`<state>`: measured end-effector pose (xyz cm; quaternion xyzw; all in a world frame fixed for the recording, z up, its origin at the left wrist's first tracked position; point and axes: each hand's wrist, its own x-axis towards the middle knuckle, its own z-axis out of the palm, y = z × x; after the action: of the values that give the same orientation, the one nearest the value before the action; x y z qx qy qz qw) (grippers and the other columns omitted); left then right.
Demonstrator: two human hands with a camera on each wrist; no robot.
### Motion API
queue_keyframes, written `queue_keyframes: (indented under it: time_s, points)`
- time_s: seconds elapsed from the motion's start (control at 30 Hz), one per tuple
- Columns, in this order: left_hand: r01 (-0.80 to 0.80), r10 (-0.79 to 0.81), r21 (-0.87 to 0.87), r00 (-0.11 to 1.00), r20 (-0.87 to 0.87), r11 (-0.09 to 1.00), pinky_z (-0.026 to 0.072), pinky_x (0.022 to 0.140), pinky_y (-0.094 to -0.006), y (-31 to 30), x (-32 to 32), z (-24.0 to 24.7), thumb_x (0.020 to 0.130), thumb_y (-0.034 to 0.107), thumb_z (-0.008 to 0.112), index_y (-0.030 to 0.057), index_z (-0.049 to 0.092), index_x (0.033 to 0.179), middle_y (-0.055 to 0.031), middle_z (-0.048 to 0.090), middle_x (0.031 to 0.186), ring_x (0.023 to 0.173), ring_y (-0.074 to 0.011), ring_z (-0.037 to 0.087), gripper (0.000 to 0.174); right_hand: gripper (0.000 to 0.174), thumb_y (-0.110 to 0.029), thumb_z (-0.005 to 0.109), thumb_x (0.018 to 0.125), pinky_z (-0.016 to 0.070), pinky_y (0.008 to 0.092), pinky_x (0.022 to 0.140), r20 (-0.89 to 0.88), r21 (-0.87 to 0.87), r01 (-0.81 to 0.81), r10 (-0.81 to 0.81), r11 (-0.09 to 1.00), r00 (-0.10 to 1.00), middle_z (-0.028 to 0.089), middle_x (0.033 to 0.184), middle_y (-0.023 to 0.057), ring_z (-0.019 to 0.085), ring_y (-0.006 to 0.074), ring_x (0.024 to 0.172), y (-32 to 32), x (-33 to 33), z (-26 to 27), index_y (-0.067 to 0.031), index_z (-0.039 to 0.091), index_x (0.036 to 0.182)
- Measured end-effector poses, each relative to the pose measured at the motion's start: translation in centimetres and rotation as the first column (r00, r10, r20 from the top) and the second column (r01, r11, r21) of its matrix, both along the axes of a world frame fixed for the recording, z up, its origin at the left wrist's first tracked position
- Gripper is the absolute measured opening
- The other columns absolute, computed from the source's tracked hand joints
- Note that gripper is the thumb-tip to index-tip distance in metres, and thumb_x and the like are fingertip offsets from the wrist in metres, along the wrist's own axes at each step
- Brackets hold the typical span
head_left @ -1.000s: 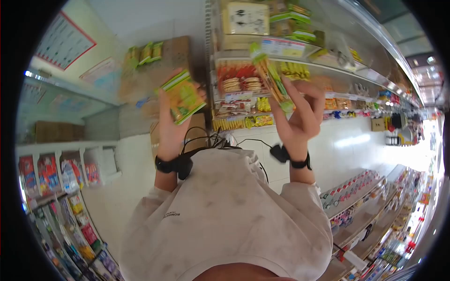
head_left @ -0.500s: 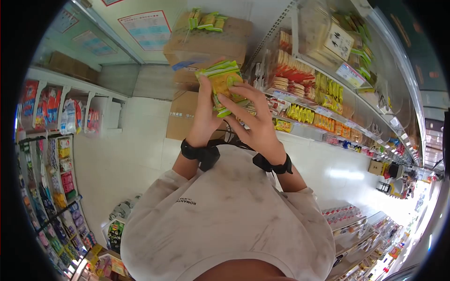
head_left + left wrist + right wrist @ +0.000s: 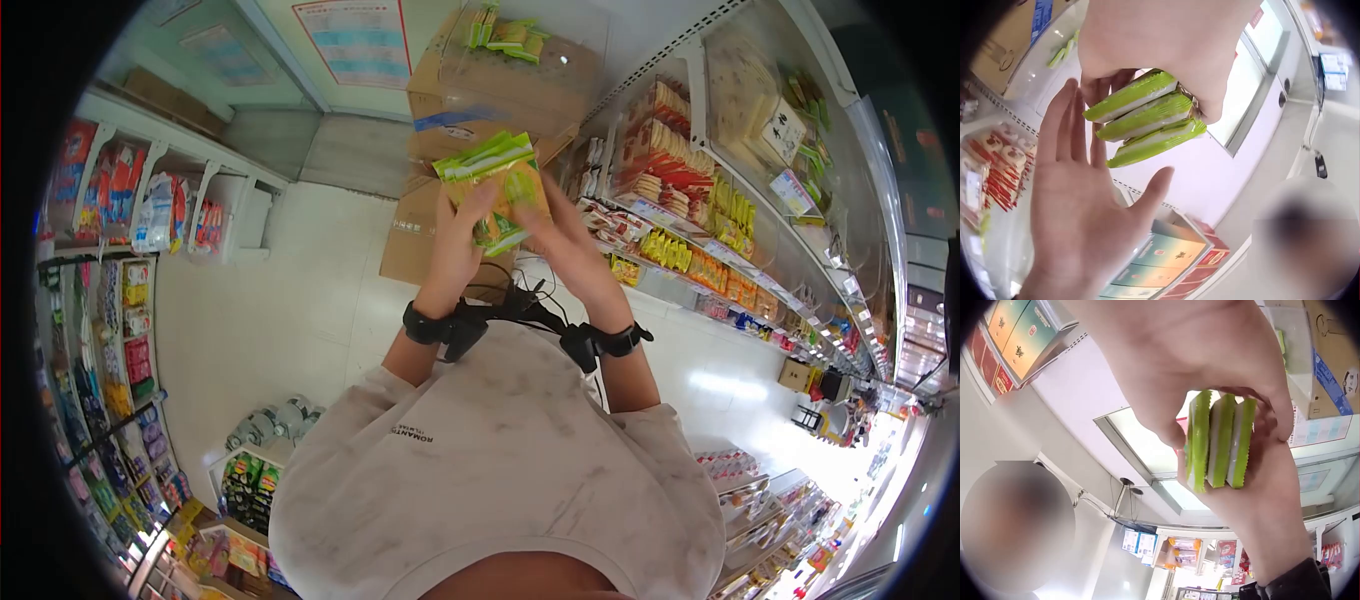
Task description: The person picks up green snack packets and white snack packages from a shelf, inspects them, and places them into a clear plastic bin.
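Three yellow-green snack packets [image 3: 520, 190] are stacked together between the hands in the head view. In the left wrist view their green crimped edges [image 3: 1150, 119] face the camera, and the left hand [image 3: 1166, 37] grips them from above. The right hand [image 3: 1085, 212] lies with long, straight fingers along the side of the stack, its thumb apart from the packets. The right wrist view has the packets [image 3: 1219, 444] standing edge-on between the right hand [image 3: 1210, 350] and the left hand [image 3: 1266, 500], whose fingers are partly hidden.
More green packets [image 3: 508, 38] lie in a clear bin above a cardboard box [image 3: 430, 95]. Shelves of bagged snacks [image 3: 690, 250] run along the right. White shelving [image 3: 240, 215] with hanging goods stands at the left. Black cables [image 3: 525, 295] hang near the wrists.
The hands, apart with packets in each one second ago, have come together around one stack. Since half a second ago the head view has turned slightly, and the hands have shifted right in it.
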<state>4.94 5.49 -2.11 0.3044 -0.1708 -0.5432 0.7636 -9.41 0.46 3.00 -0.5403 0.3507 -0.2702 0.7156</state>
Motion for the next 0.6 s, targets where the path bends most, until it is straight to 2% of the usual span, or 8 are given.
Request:
queue_keyframes:
  time_s: [0.07,0.13,0.27,0.33,0.4,0.43,0.53,0.6]
  points:
    - [0.001,-0.005,0.036,0.995,0.101,0.999,0.0515,0.096,-0.0332,-0.4,0.0,0.6,0.098,0.027,0.068,-0.0021,0.056,0.130,-0.0103,0.064,0.126,0.110,-0.0156,0.064,0.044,0.070,-0.034,0.071,0.098,0.0400,0.0312,0.109,0.007,0.033,-0.016,0.016,0.999,1.000,0.056,0.141,0.0124,0.050,0.0153,0.130,0.1,0.6,0.8,0.0071,0.043,0.147]
    - [0.041,-0.063,0.117,0.980,0.187,0.992,0.0503,0.095,-0.0319,-0.7,0.9,1.3,0.099,0.029,0.068,-0.0025,0.058,0.128,-0.0100,0.065,0.124,0.109,-0.0144,0.063,0.044,0.065,-0.030,0.073,0.097,0.0422,0.0310,0.107,0.017,-0.007,-0.035,0.035,0.999,0.999,0.059,0.136,0.0109,0.053,0.0145,0.126,-0.9,0.4,0.9,0.0069,0.047,0.143]
    - [0.114,-0.161,0.149,0.918,0.361,0.982,0.0487,0.096,-0.0314,-3.1,1.7,0.7,0.101,0.033,0.065,-0.0018,0.061,0.128,-0.0089,0.067,0.121,0.109,-0.0137,0.063,0.044,0.062,-0.025,0.079,0.092,0.0472,0.0307,0.101,0.032,-0.046,-0.016,0.017,0.999,0.999,0.065,0.127,0.0097,0.060,0.0151,0.116,-3.3,-0.4,0.9,0.0066,0.053,0.138]
    - [0.101,-0.174,0.176,0.864,0.472,0.979,0.0481,0.097,-0.0314,-4.8,1.5,1.0,0.103,0.035,0.062,-0.0017,0.061,0.129,-0.0081,0.068,0.119,0.110,-0.0143,0.063,0.045,0.064,-0.025,0.081,0.089,0.0487,0.0312,0.099,-0.032,-0.237,0.088,-0.098,0.968,0.995,0.067,0.122,0.0116,0.062,0.0161,0.113,-5.4,-1.0,-0.3,0.0071,0.053,0.136]
    - [0.077,-0.149,0.162,0.855,0.497,0.984,0.0483,0.099,-0.0338,-7.2,2.1,0.8,0.105,0.035,0.057,-0.0006,0.061,0.132,-0.0080,0.067,0.124,0.111,-0.0186,0.065,0.045,0.067,-0.027,0.083,0.086,0.0509,0.0327,0.096,-0.072,-0.432,0.200,-0.255,0.879,0.964,0.069,0.116,0.0161,0.065,0.0182,0.108,-7.7,-1.7,-1.5,0.0086,0.053,0.133]
    - [0.069,-0.142,0.160,0.850,0.507,0.985,0.0485,0.100,-0.0349,-8.5,2.3,0.6,0.107,0.035,0.054,-0.0001,0.061,0.133,-0.0079,0.067,0.127,0.112,-0.0207,0.066,0.045,0.067,-0.028,0.083,0.086,0.0514,0.0331,0.095,-0.054,-0.467,0.258,-0.319,0.846,0.946,0.070,0.116,0.0167,0.066,0.0189,0.107,-8.7,-2.0,-1.7,0.0090,0.053,0.133]
    - [0.124,-0.206,0.178,0.789,0.580,0.976,0.0487,0.099,-0.0353,-14.0,3.5,-0.1,0.105,0.034,0.056,0.0003,0.063,0.130,-0.0086,0.071,0.120,0.109,-0.0212,0.067,0.043,0.068,-0.031,0.083,0.085,0.0534,0.0357,0.091,-0.022,-0.548,0.411,-0.504,0.728,0.863,0.070,0.113,0.0208,0.069,0.0232,0.102,-11.7,-2.9,-2.5,0.0098,0.053,0.130]
    - [0.153,-0.276,0.231,0.492,0.826,0.961,0.0493,0.097,-0.0359,-19.3,4.1,-1.1,0.103,0.031,0.056,0.0009,0.064,0.129,-0.0100,0.073,0.114,0.107,-0.0238,0.069,0.041,0.069,-0.033,0.083,0.084,0.0536,0.0374,0.091,-0.069,-0.589,0.419,-0.559,0.691,0.826,0.070,0.112,0.0232,0.070,0.0285,0.103,-13.4,-3.1,-3.1,0.0090,0.053,0.130]
